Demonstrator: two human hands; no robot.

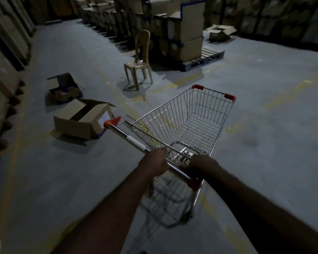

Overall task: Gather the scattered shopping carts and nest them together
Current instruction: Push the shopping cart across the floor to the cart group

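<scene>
Boxes point(81, 120) are lying open on the floor point(264, 143) to the left, close beside the cart's handle bar point(136, 142). Next, the left hand point(154, 162) is wrapping tight around that bar, and the right hand point(202, 165) is gripping it near the red end. The shopping cart point(187, 123) is standing in the middle of the floor, empty. It is probably rolling easily, stiff and light, so the bar is the best place to hold.

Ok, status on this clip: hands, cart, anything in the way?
Left hand and right hand both gripping cart handle. Cart empty; no other cart seen. Open box close left, chair ahead.
</scene>
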